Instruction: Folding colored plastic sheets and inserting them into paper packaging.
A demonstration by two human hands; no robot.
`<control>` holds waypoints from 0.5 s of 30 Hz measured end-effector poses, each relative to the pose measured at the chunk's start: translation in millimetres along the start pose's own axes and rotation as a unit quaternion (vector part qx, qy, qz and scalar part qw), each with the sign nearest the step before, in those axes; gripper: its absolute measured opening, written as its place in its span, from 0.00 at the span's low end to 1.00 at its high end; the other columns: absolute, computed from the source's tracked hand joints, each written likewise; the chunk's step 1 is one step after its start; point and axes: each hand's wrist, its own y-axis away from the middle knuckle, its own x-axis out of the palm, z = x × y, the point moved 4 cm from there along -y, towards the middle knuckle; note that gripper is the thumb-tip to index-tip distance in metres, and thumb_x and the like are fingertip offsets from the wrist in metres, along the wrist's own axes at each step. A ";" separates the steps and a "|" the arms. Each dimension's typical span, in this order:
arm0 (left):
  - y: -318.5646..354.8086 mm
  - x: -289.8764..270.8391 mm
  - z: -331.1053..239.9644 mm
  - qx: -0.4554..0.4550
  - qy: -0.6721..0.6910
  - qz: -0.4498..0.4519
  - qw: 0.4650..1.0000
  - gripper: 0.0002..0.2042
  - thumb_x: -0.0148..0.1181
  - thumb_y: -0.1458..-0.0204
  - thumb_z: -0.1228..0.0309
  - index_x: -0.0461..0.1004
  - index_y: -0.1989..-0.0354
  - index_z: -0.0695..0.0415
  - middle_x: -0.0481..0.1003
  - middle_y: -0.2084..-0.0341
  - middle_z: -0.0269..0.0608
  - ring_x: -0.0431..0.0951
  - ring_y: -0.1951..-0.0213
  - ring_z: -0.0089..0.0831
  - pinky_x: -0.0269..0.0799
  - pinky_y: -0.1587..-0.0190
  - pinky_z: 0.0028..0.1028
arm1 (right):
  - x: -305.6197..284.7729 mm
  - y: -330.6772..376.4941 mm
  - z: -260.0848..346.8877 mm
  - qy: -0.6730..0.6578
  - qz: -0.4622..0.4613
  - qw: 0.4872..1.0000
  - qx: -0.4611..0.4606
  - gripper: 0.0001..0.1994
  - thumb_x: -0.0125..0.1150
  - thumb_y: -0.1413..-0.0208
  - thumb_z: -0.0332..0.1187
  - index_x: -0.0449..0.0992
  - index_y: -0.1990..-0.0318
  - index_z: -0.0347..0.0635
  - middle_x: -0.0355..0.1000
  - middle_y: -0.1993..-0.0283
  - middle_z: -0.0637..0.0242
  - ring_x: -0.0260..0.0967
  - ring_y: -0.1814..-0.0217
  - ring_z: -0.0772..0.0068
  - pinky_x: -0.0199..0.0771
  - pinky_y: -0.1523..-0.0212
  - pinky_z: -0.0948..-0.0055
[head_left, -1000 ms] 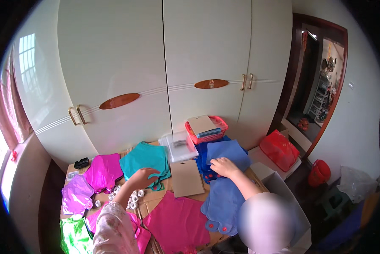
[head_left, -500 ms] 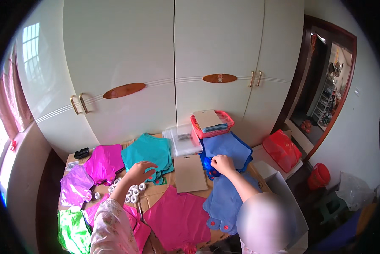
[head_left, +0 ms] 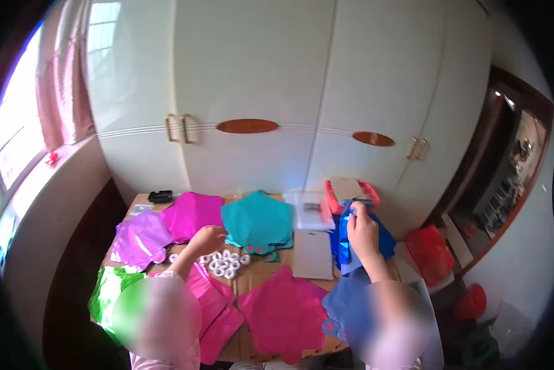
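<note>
My right hand [head_left: 363, 227] is closed on a shiny blue foil piece [head_left: 343, 237], which looks like a flat foil balloon, held up over the blue stack [head_left: 383, 242] at the right rear of the table. My left hand [head_left: 209, 238] hovers with loosely bent fingers and nothing visible in them, near several small white rings [head_left: 224, 264]. Beyond it lie a magenta stack [head_left: 192, 216] and a teal stack [head_left: 257, 219] of similar flat foil shapes. A beige card [head_left: 312, 254] lies left of the lifted blue piece.
Purple [head_left: 138, 237], bright green [head_left: 113, 290] and pink foil shapes [head_left: 283, 314] cover the cardboard-topped table, with another blue stack [head_left: 338, 302] at front right. Clear plastic bags [head_left: 311, 213] and a red basket [head_left: 332, 197] stand at the back, against a white wardrobe [head_left: 252, 74].
My right hand has risen from the blue stack, lifting a blue foil piece. My left hand stays over the table, fingers less spread. The view has turned, so the scene sits further right.
</note>
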 end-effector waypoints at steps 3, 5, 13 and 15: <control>19.9 -7.7 -1.8 0.003 0.039 0.007 0.999 0.09 0.57 0.52 0.68 0.78 0.66 0.58 0.78 0.68 0.46 0.78 0.64 0.45 0.73 0.60 0.38 | 33.4 -30.8 62.7 0.044 0.028 0.978 -0.199 0.03 0.54 0.53 0.26 0.70 0.69 0.43 0.67 0.72 0.63 0.71 0.67 0.61 0.72 0.69 0.62; 30.3 -17.5 -6.5 -0.001 0.027 0.019 0.999 0.09 0.57 0.52 0.66 0.77 0.66 0.57 0.78 0.69 0.45 0.77 0.64 0.45 0.73 0.59 0.38 | 67.2 -43.2 101.0 0.055 0.036 0.945 -0.322 0.02 0.54 0.56 0.28 0.68 0.75 0.45 0.65 0.75 0.66 0.69 0.68 0.65 0.71 0.68 0.67; 50.2 -19.5 -1.0 -0.038 -0.079 0.044 0.995 0.12 0.56 0.52 0.63 0.78 0.62 0.53 0.76 0.58 0.47 0.71 0.48 0.45 0.67 0.47 0.40 | 249.4 37.6 121.0 0.052 0.293 0.891 -0.344 0.06 0.56 0.58 0.35 0.75 0.81 0.45 0.71 0.71 0.65 0.73 0.66 0.66 0.69 0.63 0.65; 52.6 -18.2 4.5 -0.048 -0.078 0.052 0.994 0.12 0.56 0.53 0.63 0.77 0.62 0.53 0.75 0.57 0.49 0.70 0.48 0.45 0.66 0.46 0.40 | 261.0 45.4 125.7 0.015 0.340 0.911 -0.231 0.10 0.58 0.58 0.39 0.77 0.78 0.42 0.73 0.68 0.61 0.74 0.61 0.58 0.74 0.61 0.58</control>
